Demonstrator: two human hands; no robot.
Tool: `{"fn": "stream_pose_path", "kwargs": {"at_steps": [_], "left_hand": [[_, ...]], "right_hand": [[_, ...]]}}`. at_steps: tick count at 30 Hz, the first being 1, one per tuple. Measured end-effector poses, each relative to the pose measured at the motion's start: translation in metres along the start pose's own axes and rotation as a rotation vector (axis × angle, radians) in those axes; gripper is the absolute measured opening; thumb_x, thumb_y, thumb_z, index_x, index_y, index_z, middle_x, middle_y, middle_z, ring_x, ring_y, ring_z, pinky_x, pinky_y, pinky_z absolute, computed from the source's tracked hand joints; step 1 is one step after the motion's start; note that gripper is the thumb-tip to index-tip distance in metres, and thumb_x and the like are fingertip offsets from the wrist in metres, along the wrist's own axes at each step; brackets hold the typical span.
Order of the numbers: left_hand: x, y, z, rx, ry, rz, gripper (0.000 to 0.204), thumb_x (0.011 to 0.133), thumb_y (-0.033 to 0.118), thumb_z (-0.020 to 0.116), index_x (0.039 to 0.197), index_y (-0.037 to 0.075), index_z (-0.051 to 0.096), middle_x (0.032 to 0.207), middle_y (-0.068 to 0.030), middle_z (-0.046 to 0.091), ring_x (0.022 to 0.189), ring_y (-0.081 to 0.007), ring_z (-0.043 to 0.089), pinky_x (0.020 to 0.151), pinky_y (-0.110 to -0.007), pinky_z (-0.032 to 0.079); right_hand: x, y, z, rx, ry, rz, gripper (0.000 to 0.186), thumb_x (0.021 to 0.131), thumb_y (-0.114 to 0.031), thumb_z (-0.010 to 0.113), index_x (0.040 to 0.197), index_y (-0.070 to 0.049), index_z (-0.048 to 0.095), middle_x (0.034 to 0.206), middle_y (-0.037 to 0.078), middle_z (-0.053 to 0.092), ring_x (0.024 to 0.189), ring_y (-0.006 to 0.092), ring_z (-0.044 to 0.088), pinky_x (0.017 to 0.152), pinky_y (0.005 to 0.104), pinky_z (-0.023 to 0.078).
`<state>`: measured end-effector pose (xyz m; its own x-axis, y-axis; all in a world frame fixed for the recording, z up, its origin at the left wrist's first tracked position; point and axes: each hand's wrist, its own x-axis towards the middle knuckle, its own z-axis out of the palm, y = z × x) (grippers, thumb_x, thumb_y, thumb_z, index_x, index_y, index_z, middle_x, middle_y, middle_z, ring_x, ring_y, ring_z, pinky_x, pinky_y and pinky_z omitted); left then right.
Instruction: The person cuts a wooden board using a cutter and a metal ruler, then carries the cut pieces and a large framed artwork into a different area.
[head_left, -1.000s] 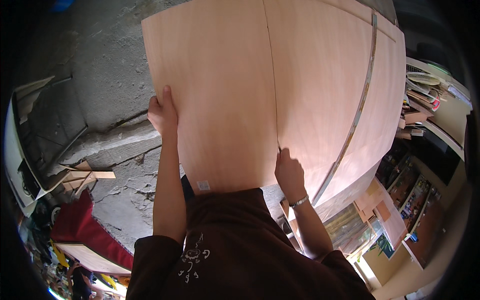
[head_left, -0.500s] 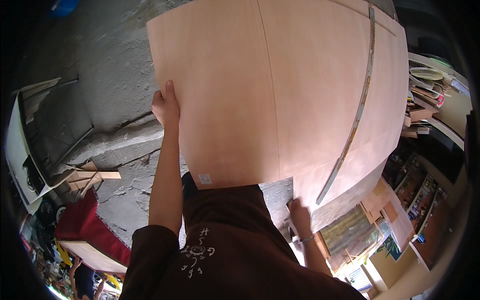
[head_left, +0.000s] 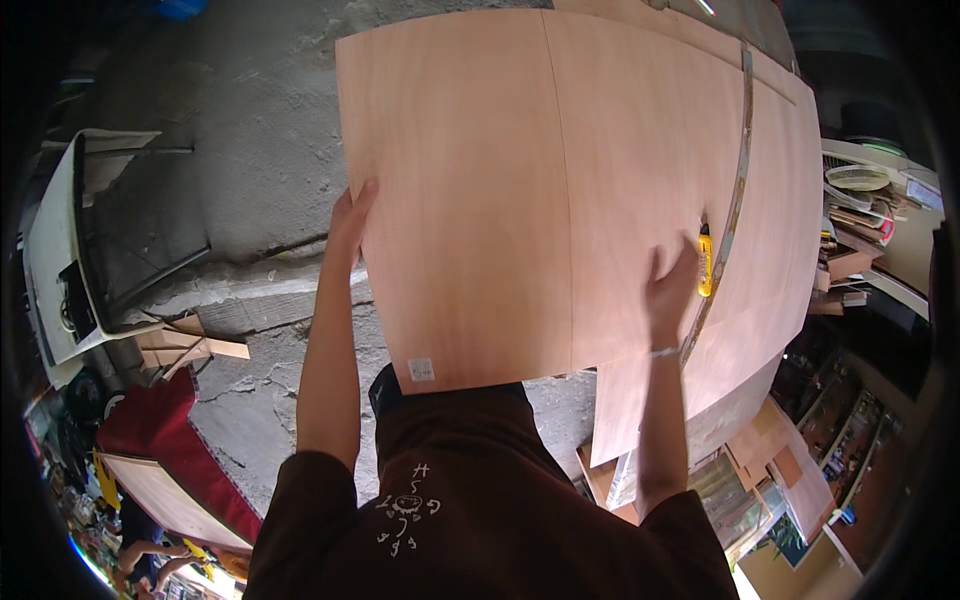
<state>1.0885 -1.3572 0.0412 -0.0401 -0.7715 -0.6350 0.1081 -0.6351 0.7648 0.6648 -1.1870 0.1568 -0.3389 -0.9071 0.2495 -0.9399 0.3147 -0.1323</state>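
A large sheet of pale plywood (head_left: 460, 200) fills the middle, with a thin dark line running down it and a small white label (head_left: 421, 370) at its near left corner. My left hand (head_left: 352, 215) grips the sheet's left edge, thumb on top and the other fingers hidden below. Over the right part is my right hand (head_left: 672, 285), blurred, with thumb and fingers apart. Just right of its fingers, a yellow utility knife (head_left: 705, 265) rests on the wood. Beside the knife runs a long, narrow, rust-marked metal strip (head_left: 738, 190).
Rough grey concrete floor (head_left: 260, 150) lies to the left, with wood scraps (head_left: 190, 343) on it. A white-topped table on its side (head_left: 60, 250) and a dark red piece (head_left: 160, 430) stand left. Stacked boards and shelves (head_left: 850, 260) line the right. Another person (head_left: 150, 560) is at lower left.
My right hand has moved up from the near edge onto the plywood, and the yellow knife now shows beside it. The left part of the sheet has shifted slightly right in view.
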Motion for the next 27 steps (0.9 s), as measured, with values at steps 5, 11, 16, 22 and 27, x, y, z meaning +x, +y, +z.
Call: {"fn": "stream_pose_path", "kwargs": {"at_steps": [5,11,16,22,27], "left_hand": [[-0.072,0.001,-0.011,-0.352,-0.097,0.058,0.04,0.098,0.018,0.058,0.132,-0.001,0.049,0.114,-0.0106,0.066,0.099,-0.0163,0.065,0.085,-0.031,0.053],[-0.104,0.025,0.002,-0.104,-0.03,0.143,0.031,0.098,0.015,0.056,0.124,-0.001,0.051,0.111,-0.0088,0.066,0.093,-0.0142,0.064,0.081,-0.029,0.052],[-0.093,-0.022,-0.006,-0.174,-0.009,0.12,0.032,0.1,0.02,0.055,0.124,-0.001,0.052,0.11,-0.0083,0.066,0.09,-0.0132,0.064,0.077,-0.028,0.052],[-0.075,-0.071,-0.006,-0.19,-0.002,0.042,0.036,0.1,0.028,0.056,0.122,-0.001,0.055,0.107,-0.0065,0.068,0.087,-0.0119,0.064,0.075,-0.026,0.052],[-0.074,-0.077,0.006,0.075,0.24,0.169,0.041,0.098,0.036,0.057,0.112,-0.003,0.061,0.095,-0.008,0.069,0.08,-0.0134,0.062,0.07,-0.029,0.049]], "right_hand": [[-0.039,-0.162,0.004,0.565,-0.336,-0.307,0.063,0.086,-0.026,0.066,0.14,-0.003,0.044,0.147,0.021,0.038,0.135,0.0393,0.037,0.11,0.0474,0.033],[-0.051,-0.175,0.019,0.594,-0.277,-0.319,0.055,0.086,-0.017,0.067,0.136,-0.002,0.048,0.144,0.02,0.043,0.133,0.0372,0.04,0.11,0.0445,0.035],[-0.007,-0.036,0.001,0.337,0.138,0.069,0.036,0.085,-0.01,0.069,0.117,0.001,0.056,0.11,0.018,0.058,0.105,0.0334,0.055,0.094,0.0401,0.043],[-0.018,0.133,0.01,-0.438,-0.189,0.323,0.044,0.099,-0.03,0.05,0.129,0.002,0.047,0.117,0.027,0.052,0.109,0.0433,0.051,0.086,0.0498,0.047],[-0.001,0.076,0.026,0.071,-0.117,0.247,0.037,0.1,-0.025,0.049,0.128,-0.002,0.048,0.109,0.024,0.059,0.097,0.0399,0.06,0.079,0.0507,0.048]]}}
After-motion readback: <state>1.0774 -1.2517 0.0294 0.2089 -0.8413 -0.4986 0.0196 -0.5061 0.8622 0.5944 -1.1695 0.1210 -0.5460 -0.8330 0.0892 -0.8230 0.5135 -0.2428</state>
